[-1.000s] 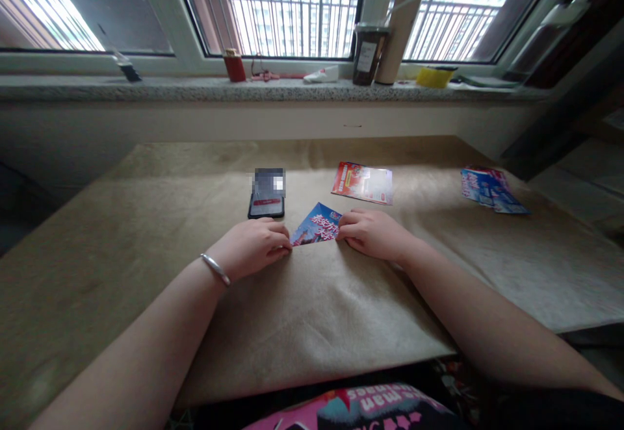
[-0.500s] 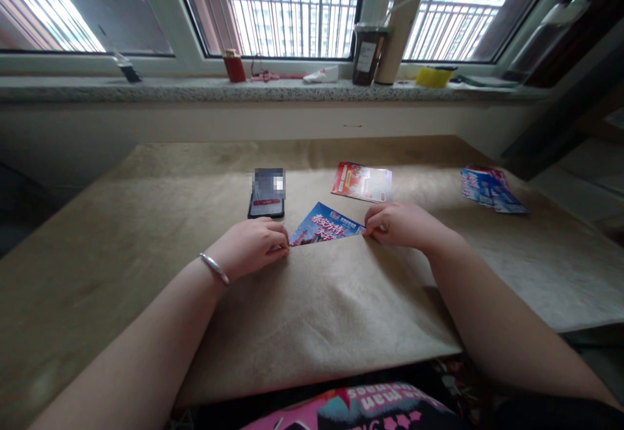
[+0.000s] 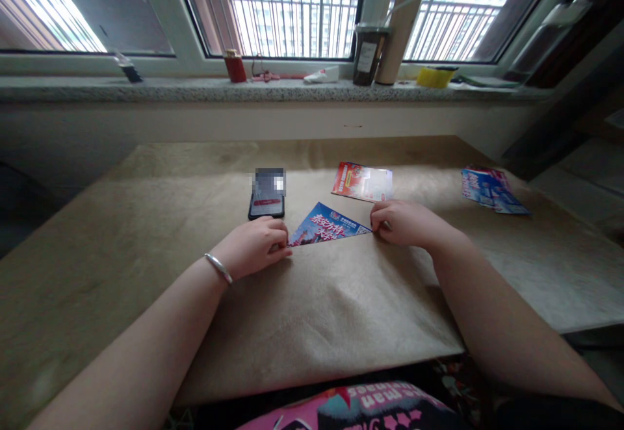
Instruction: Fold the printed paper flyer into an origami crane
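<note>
A blue printed flyer [image 3: 327, 227], folded to a triangle, lies flat on the brown-covered table [image 3: 322, 326] between my hands. At its left corner is my left hand [image 3: 260, 243], fingers curled and closed on the tip, with a silver bangle on the wrist. My right hand [image 3: 400, 223] pinches the right corner near a small printed code. Both fingertips partly hide the corners. Just beyond my left hand rests a phone [image 3: 267, 206], its screen partly blurred. A red and white stack of leaflets [image 3: 361, 182] lies beyond the flyer.
Several blue and red folded papers [image 3: 493, 189] lie at the table's right. On the stone windowsill [image 3: 185, 91] stand a red lighter-like object [image 3: 234, 66], a dark cup [image 3: 368, 56], a tall beige flask [image 3: 403, 24] and a yellow roll [image 3: 435, 77].
My right hand has slid slightly right along the flyer's edge, uncovering more of its right corner. My left thumb has parted a little from the fingers. The flyer lies in the same place.
</note>
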The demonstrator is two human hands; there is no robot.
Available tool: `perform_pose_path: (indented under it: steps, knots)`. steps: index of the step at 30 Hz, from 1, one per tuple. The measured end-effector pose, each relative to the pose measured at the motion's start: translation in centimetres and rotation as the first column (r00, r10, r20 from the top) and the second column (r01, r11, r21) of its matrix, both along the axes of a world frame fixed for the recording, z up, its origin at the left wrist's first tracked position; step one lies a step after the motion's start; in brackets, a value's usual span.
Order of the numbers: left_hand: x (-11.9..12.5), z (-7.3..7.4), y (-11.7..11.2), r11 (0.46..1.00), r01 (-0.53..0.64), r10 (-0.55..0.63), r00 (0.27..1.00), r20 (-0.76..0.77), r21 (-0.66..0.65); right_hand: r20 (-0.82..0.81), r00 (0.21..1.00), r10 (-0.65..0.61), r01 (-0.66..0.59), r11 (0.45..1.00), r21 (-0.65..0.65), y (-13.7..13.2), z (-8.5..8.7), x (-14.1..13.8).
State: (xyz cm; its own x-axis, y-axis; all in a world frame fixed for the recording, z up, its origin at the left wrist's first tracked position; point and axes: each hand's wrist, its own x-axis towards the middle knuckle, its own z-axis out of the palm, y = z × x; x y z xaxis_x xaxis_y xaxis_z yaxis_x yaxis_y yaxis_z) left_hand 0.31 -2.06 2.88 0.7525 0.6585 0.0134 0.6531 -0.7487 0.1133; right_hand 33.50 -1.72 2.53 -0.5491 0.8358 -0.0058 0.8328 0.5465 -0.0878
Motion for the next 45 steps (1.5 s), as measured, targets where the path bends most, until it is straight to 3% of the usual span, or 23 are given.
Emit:
perform_pose_path:
  steps: [7,15,27,34,39,45]
  knots:
    - [0.7,-0.4,-0.4,0.991,-0.092,0.096,0.995,-0.037,0.102,0.000,0.987,-0.160,0.160,0.986,0.050,-0.4,0.1,-2.1]
    - [1.6,-1.1,-0.6,0.977,-0.147,0.140,0.989,0.054,0.155,-0.102,0.989,-0.108,0.120,0.986,0.119,-0.7,-0.9,-4.4]
    - [1.5,-1.3,-0.2,0.991,-0.131,0.121,0.964,0.236,0.029,-0.215,0.974,-0.064,0.088,0.991,0.105,-0.4,-2.0,-4.8]
    - [1.8,-0.9,-0.7,0.998,-0.065,0.064,0.970,0.232,-0.005,-0.229,0.965,-0.125,0.170,0.967,0.189,-0.4,-1.9,-5.7]
    - [2.2,-0.8,-1.0,0.997,-0.031,0.016,0.977,0.211,0.067,-0.145,0.981,-0.133,0.161,0.966,0.200,-1.1,-1.3,-6.7]
    - [2.4,-0.3,-1.4,0.993,0.090,-0.102,0.980,0.172,0.078,-0.186,0.980,-0.075,0.112,0.974,0.198,-1.2,-1.5,-7.1]
